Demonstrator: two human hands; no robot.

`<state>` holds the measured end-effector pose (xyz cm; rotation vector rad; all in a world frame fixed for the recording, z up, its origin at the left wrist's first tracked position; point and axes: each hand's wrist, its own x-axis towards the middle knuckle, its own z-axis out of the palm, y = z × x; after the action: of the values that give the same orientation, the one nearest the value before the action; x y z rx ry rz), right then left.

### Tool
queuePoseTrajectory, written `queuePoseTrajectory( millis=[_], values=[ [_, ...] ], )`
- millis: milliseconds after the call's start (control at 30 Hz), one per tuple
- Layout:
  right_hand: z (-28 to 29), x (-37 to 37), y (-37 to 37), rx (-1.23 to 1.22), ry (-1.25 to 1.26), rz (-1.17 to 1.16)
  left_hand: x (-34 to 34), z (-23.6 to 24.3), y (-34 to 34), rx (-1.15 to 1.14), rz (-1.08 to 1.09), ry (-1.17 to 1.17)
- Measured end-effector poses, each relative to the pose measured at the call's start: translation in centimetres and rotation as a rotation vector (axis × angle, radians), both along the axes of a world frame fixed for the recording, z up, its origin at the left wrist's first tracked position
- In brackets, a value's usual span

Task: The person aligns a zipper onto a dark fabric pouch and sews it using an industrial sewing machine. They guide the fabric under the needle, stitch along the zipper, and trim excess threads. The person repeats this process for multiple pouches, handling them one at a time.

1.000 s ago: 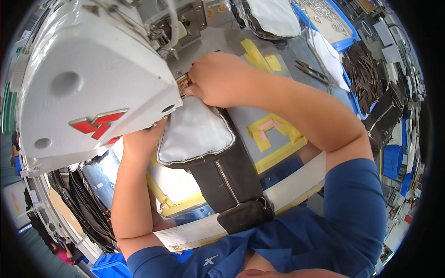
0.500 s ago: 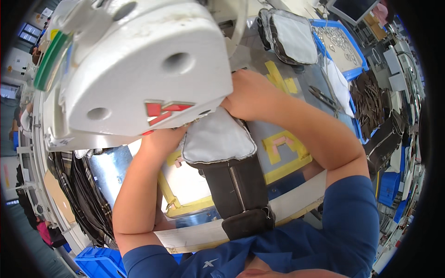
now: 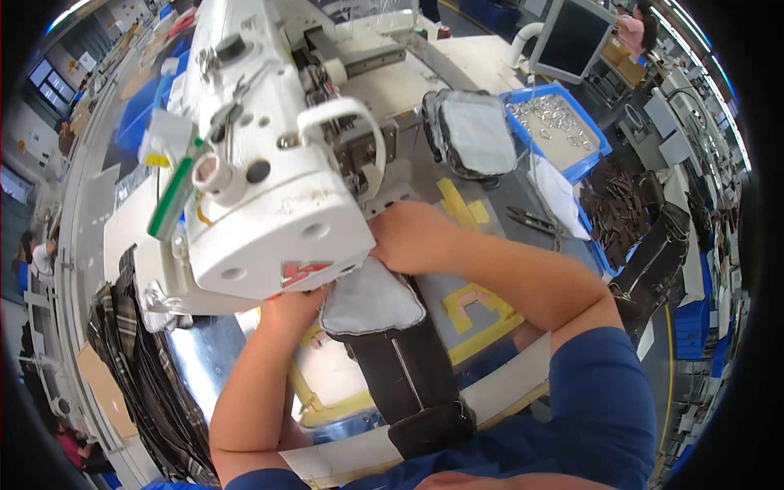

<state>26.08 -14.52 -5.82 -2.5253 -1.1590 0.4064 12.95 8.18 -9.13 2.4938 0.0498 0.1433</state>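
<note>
A white industrial sewing machine (image 3: 269, 212) hangs over a dark bag (image 3: 408, 376), whose long front zipper faces up. The bag's white-lined upper piece (image 3: 367, 298) reaches under the machine head. My right hand (image 3: 408, 237) is curled closed at that upper piece, right of the head, with its fingertips and what they grip hidden. My left hand (image 3: 298, 306) is beside the lining's left edge, its fingers hidden beneath the head. Yellow tape (image 3: 453, 347) is stuck on the metal work surface around the bag.
Another white-lined bag piece (image 3: 474, 135) lies behind my right hand. A blue tray of metal rings (image 3: 554, 124), scissors (image 3: 531, 220), a bin of dark scraps (image 3: 614, 216) and a monitor (image 3: 567, 41) are rightward. Dark fabric (image 3: 139, 351) hangs at left. Co-workers (image 3: 633, 33) sit farther away.
The head camera's view has tilted up, so the machine and both arms sit lower in the picture and more of the workshop shows. My hands remain at the bag's upper piece.
</note>
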Motion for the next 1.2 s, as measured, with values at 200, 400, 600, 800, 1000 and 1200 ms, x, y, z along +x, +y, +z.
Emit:
queuePoseTrajectory(
  millis=[200,400,600,800,1000,1200],
  values=[
    [0.0,0.0,-0.6,-0.005,-0.033,-0.028,0.5,-0.7,-0.4,0.023,-0.015,-0.134],
    [0.0,-0.1,0.2,-0.034,-0.008,-0.014,0.5,-0.2,-0.1,0.114,-0.021,-0.167],
    [0.7,-0.2,-0.6,0.007,0.042,-0.032,-1.1,6.0,-2.0,0.396,-0.048,0.300],
    [0.7,0.2,-1.2,0.055,0.106,0.007,-4.8,11.3,-4.1,0.330,-0.364,0.146],
    [-0.1,0.2,-1.0,0.088,-0.001,0.037,-3.5,7.8,-4.1,0.121,-0.527,0.060],
    [-0.8,0.2,-0.7,0.079,-0.064,0.046,-3.2,7.4,-4.2,0.159,-0.586,0.049]
  ],
)
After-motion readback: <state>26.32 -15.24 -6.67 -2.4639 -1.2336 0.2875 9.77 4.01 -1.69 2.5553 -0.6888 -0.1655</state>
